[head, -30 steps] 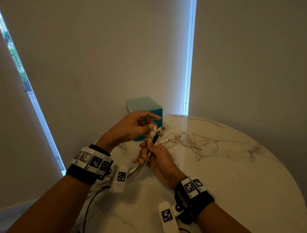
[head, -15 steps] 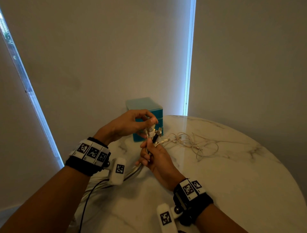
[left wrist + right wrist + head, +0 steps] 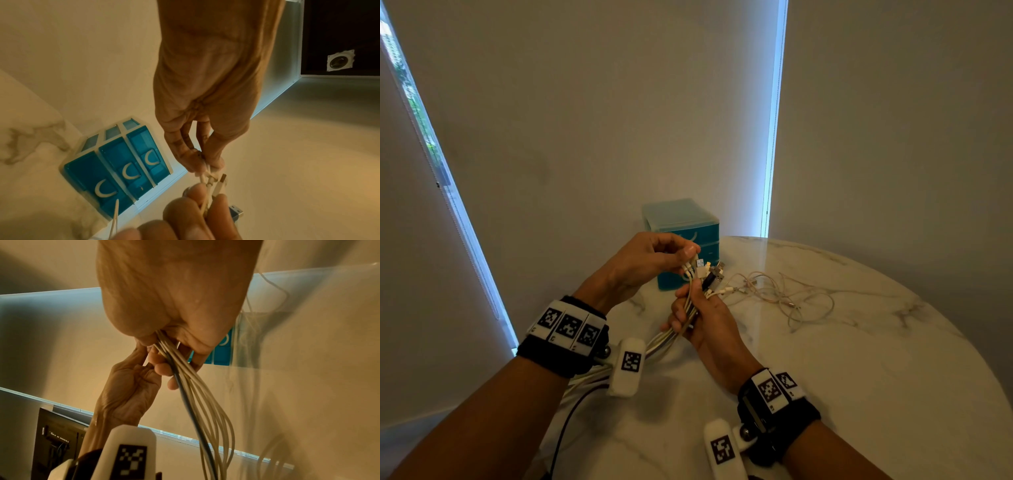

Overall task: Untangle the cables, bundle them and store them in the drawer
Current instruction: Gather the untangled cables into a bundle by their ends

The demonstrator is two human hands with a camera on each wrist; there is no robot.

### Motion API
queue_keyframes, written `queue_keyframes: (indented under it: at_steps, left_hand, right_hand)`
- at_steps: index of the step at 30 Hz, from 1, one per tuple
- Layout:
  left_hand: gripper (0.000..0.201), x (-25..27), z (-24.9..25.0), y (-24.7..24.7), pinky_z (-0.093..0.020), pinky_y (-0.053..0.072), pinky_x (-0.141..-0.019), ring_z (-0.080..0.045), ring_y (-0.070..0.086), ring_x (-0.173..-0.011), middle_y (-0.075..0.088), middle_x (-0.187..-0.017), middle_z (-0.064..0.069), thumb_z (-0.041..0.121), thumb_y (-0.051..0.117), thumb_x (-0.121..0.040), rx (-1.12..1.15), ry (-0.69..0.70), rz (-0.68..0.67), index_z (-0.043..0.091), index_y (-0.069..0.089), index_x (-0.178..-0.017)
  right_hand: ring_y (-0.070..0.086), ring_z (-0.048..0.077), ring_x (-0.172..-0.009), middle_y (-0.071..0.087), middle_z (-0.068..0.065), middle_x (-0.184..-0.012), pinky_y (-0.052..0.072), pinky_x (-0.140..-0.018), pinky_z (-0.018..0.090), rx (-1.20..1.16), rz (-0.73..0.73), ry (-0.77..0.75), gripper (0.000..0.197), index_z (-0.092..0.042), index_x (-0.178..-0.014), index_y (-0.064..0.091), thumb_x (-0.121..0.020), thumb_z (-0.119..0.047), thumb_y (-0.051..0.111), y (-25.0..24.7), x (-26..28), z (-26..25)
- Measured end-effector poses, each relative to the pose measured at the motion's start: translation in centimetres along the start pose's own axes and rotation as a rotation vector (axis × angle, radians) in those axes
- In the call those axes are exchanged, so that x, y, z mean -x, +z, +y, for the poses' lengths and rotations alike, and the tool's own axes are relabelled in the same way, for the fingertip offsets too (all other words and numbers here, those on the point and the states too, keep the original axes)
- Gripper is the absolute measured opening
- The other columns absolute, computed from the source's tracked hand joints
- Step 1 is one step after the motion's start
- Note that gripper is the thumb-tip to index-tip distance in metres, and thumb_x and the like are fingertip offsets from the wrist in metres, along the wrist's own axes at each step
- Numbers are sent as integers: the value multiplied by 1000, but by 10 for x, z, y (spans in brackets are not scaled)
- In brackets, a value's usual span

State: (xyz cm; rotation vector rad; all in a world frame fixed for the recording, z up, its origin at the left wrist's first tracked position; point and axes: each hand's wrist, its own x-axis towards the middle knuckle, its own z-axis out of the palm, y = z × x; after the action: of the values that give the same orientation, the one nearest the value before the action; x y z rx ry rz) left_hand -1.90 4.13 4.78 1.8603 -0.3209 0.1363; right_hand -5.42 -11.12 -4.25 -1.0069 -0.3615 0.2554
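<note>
While the bundle of cables point(image 3: 690, 310) stands above the counter point(image 3: 859, 377), the right hand point(image 3: 709, 318) grips it with fingers curled around, and the left hand point(image 3: 650, 260) pinches one white plug just above. Beyond the fingers is the blue drawer unit point(image 3: 681, 219); to their right lies a thin loose cable point(image 3: 791, 294).

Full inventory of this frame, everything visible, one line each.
cable bunch: several, white with one dark, gripped in right hand, plug ends up.
thin cable tangle: one pile, pinkish-beige, loose on table right of hands.
drawer unit: one, teal, three drawers shut, table's far edge.
table: one, white marble, round.
wrist bands: two, black with markers.
left hand: fingers pinch a plug end.
right hand: grips the bunch.
</note>
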Motion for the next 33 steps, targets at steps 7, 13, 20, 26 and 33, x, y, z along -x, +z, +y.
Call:
queue_keyframes:
  at_steps: [7, 13, 20, 26, 33]
  left_hand:
    - [15, -6, -3, -3, -18, 58, -79, -7, 74, -88, 81, -98, 2, 7, 66, -103, -77, -82, -44, 10, 79, -108]
    - [20, -4, 2, 8, -26, 58, -83, -18, 68, -92, 74, -101, -7, 5, 54, -107, -37, -109, -87, 0, 72, -114]
    - [31, 6, -2, 22, -38, 56, -102, -23, 72, -107, 78, -113, 1, 16, 49, -112, -211, 24, -23, 25, 79, -112]
    - [27, 13, -5, 22, -29, 59, -94, -5, 73, -106, 77, -110, 15, 47, 55, -107, -333, 159, -14, 30, 73, -118]
    - [14, 9, -21, 31, -25, 54, -84, -1, 67, -95, 71, -106, 9, 29, 48, -114, -498, 227, 7, 22, 60, -114]
  right_hand:
    - [58, 19, -62, 55, 5, -69, 62, -79, 42, -15, 34, 12, 43, -3, -124, 55, -115, -41, 37, 1, -2, 3]
    - [54, 17, -56, 49, 3, -65, 63, -75, 41, -1, 55, 27, 44, -5, -111, 56, -113, -45, 38, 3, -2, 2]
    - [55, 17, -56, 49, 2, -64, 63, -75, 40, 49, 98, 34, 46, -8, -106, 57, -111, -51, 42, 4, -2, 2]
    - [55, 17, -55, 48, 3, -63, 64, -73, 39, 57, 145, 31, 48, -9, -99, 57, -111, -53, 43, 6, -2, 1]
    - [53, 18, -59, 47, 6, -66, 65, -78, 40, 152, 117, -13, 58, -10, -94, 57, -108, -64, 39, 7, 4, -2]
